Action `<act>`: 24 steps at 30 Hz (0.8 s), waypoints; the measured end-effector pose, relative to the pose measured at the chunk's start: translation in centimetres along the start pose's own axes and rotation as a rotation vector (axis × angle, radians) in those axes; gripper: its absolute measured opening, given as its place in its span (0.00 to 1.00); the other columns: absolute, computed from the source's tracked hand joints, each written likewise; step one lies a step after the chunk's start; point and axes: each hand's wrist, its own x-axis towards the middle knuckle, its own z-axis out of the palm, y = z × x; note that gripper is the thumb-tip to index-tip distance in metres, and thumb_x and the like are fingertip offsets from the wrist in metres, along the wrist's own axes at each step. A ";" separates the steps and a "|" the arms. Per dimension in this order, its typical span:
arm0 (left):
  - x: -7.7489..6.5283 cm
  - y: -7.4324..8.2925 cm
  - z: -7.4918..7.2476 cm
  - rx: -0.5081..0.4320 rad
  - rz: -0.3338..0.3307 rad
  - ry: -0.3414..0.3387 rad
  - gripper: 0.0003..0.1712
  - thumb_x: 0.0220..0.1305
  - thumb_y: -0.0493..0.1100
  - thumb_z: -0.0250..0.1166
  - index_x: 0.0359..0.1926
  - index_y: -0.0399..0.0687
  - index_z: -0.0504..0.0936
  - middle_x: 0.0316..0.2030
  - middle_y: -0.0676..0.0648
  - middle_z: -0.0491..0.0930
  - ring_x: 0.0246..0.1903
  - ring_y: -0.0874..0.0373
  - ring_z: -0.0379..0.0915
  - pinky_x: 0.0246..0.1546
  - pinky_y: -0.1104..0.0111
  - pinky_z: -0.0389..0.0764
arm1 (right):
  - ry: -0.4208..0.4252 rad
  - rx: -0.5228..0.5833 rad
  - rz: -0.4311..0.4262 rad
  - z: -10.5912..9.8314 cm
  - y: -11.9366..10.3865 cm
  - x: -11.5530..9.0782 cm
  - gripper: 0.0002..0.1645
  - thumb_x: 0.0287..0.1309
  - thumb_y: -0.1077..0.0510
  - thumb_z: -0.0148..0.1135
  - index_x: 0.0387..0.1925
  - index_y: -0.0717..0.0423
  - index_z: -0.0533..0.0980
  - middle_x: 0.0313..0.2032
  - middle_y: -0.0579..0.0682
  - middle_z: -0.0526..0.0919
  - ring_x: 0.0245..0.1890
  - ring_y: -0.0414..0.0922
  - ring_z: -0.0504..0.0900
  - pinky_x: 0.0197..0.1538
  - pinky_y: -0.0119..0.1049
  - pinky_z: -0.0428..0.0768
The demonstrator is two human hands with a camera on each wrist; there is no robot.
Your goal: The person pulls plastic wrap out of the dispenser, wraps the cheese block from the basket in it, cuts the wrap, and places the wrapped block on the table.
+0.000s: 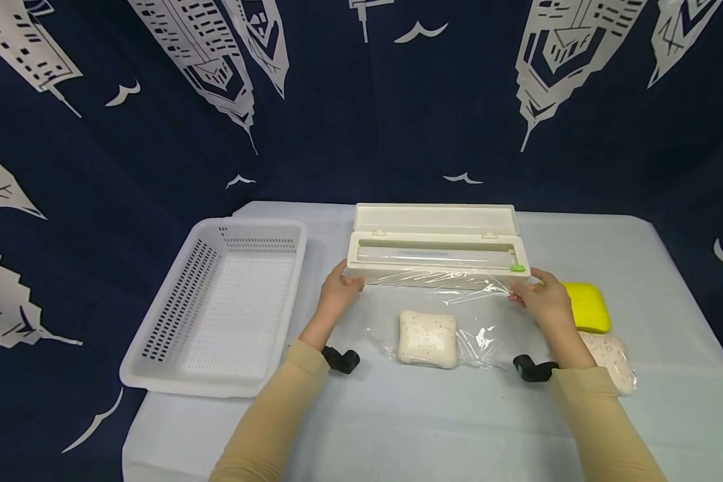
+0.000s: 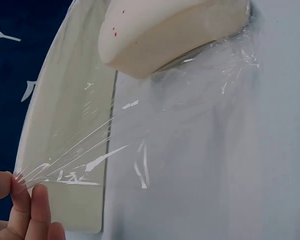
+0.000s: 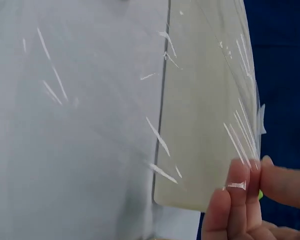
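A sheet of clear plastic wrap [image 1: 379,314] stretches from a cream wrap dispenser [image 1: 436,244], whose lid stands raised at the back. My left hand [image 1: 339,289] pinches the film's left corner between thumb and fingers by the dispenser's front edge; the left wrist view shows creases fanning out from the fingertips. At the opposite corner my right hand [image 1: 542,294] pinches the film likewise, near the green slider [image 1: 517,268]. A pale speckled block, rounded and soap-like [image 1: 428,339], lies in the middle of the sheet, in front of the dispenser.
A white perforated basket [image 1: 286,308] stands to the left. Beyond my right hand lie a yellow rounded block [image 1: 589,306] and a speckled pinkish block [image 1: 611,361] with a shiny film-like surface. A navy patterned cloth [image 1: 361,120] hangs behind the white-covered table [image 1: 434,428].
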 end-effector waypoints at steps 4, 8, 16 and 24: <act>0.1 0.2 -0.4 0.033 -0.025 -0.056 0.41 0.66 0.43 0.60 0.75 0.37 0.54 0.33 0.42 0.83 0.32 0.55 0.73 0.33 0.69 0.70 | -0.101 -0.061 -0.025 -1.0 -0.1 -0.2 0.47 0.71 0.45 0.52 0.74 0.71 0.45 0.42 0.61 0.85 0.39 0.43 0.82 0.54 0.52 0.73; 0.1 0.5 -0.6 0.047 -0.044 -0.098 0.45 0.60 0.40 0.58 0.76 0.36 0.50 0.30 0.44 0.79 0.33 0.54 0.69 0.37 0.65 0.70 | -0.191 -0.091 -0.053 -1.9 -0.1 -0.3 0.50 0.71 0.44 0.51 0.74 0.71 0.40 0.51 0.68 0.79 0.46 0.50 0.75 0.59 0.58 0.68; -0.2 0.7 -1.1 0.028 -0.025 -0.166 0.50 0.52 0.37 0.56 0.76 0.35 0.46 0.37 0.37 0.81 0.49 0.45 0.71 0.56 0.49 0.71 | -0.324 -0.099 -0.129 -2.9 0.2 -0.2 0.52 0.71 0.49 0.55 0.73 0.73 0.35 0.40 0.51 0.84 0.35 0.33 0.76 0.62 0.60 0.67; -0.1 0.8 -1.5 0.077 -0.003 -0.227 0.53 0.50 0.37 0.53 0.76 0.32 0.40 0.29 0.42 0.78 0.45 0.44 0.71 0.50 0.52 0.72 | -0.450 -0.085 -0.149 -3.4 0.5 0.2 0.54 0.71 0.54 0.55 0.72 0.71 0.27 0.35 0.41 0.83 0.36 0.37 0.81 0.44 0.26 0.77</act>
